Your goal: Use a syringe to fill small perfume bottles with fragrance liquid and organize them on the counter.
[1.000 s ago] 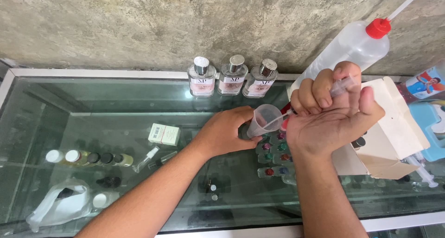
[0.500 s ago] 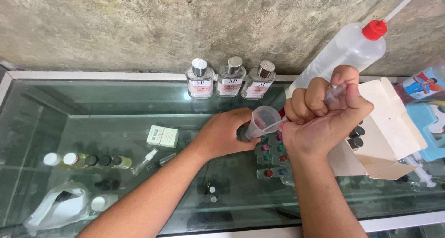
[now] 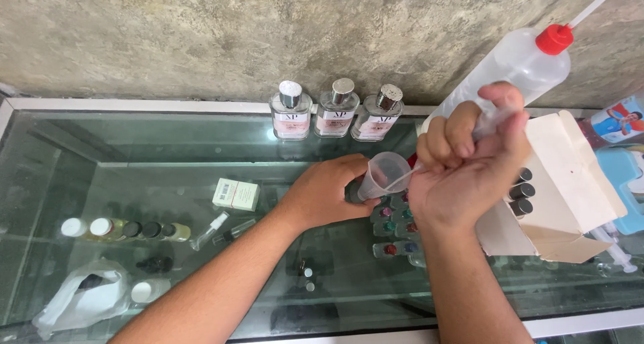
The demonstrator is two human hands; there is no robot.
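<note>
My left hand [image 3: 327, 191] is wrapped around a small dark bottle on the glass counter. A clear plastic funnel-like cup [image 3: 384, 172] sits tilted at the bottle's top. My right hand [image 3: 469, 166] is closed in a fist around a clear syringe [image 3: 488, 121]. The syringe's thin tip slants down to the left into the cup. Most of the syringe's barrel and most of the dark bottle are hidden by my fingers.
Three square perfume bottles [image 3: 333, 109] with silver caps stand against the rough wall. A red-capped squeeze bottle [image 3: 516, 66] leans behind my right hand. An open white box [image 3: 570, 183] holds dark-capped vials. Another syringe [image 3: 614, 253] lies at the right. Small bottles sit under the glass top [image 3: 134, 149].
My right fist has shifted slightly up and tightened on the syringe, its tip staying in the cup. My left hand has kept its hold on the bottle.
</note>
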